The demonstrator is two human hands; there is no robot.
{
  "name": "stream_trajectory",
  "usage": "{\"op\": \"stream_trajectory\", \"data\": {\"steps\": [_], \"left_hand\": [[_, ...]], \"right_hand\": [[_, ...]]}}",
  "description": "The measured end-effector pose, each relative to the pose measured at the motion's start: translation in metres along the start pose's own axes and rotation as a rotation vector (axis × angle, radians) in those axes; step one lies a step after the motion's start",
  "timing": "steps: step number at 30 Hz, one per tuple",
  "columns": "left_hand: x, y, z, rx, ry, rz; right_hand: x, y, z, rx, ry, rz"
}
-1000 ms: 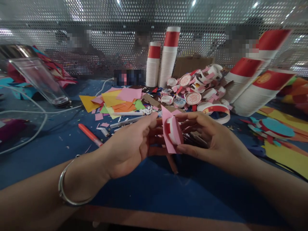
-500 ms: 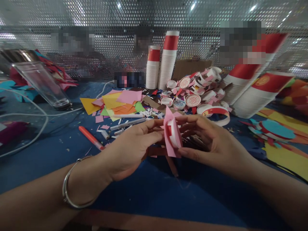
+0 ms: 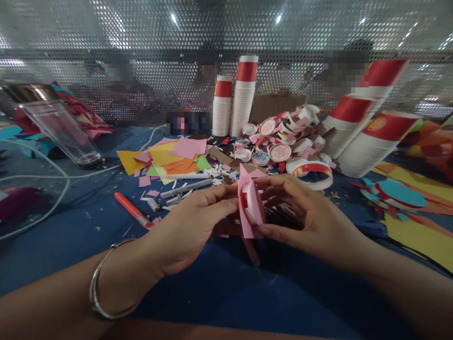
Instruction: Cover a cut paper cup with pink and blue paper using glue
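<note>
pink-and-white paper piece (image 3: 253,208) stands on edge between my two hands, above the near part of the blue table (image 3: 212,293), its flat pink sheet facing left and the white round part with a red patch facing right. my right hand (image 3: 314,215) has hold of it, fingers curved around the far side and upper edge, thumb at the lower edge, so the grip is closed only as far as its thickness allows. my left hand (image 3: 191,224) touches the pink sheet from the left, thumb and forefinger nearly together; i cannot tell whether they pinch it. a silver bangle (image 3: 95,293) circles my left wrist.

beyond my left hand lie a red pen (image 3: 130,208) and loose coloured papers (image 3: 177,153). past my right hand sit a white-and-red paper ring (image 3: 329,179), a heap of cut cup pieces (image 3: 279,152) and leaning cup stacks (image 3: 368,146). a turquoise-topped piece (image 3: 401,192) lies farther right.
</note>
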State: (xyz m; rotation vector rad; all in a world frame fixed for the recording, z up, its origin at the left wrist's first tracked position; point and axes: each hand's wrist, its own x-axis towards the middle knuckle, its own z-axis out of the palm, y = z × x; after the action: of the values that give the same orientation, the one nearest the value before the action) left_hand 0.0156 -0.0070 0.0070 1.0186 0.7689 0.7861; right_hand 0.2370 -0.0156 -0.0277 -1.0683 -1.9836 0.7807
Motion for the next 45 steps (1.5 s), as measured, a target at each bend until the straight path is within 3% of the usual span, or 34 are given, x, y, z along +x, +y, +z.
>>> {"op": "stream_trajectory", "data": {"steps": [8,17,45], "left_hand": [[-0.004,-0.006,-0.006,0.102,-0.003,0.12],[-0.002,-0.003,-0.007,0.226,0.107,0.114],[-0.009,-0.004,-0.009,0.703,0.126,0.245]], "right_hand": [[0.002,-0.003,0.001,-0.038,0.033,-0.007],[0.001,-0.001,0.003,-0.039,0.027,0.014],[0.001,-0.003,0.005,-0.082,0.029,0.029]]}}
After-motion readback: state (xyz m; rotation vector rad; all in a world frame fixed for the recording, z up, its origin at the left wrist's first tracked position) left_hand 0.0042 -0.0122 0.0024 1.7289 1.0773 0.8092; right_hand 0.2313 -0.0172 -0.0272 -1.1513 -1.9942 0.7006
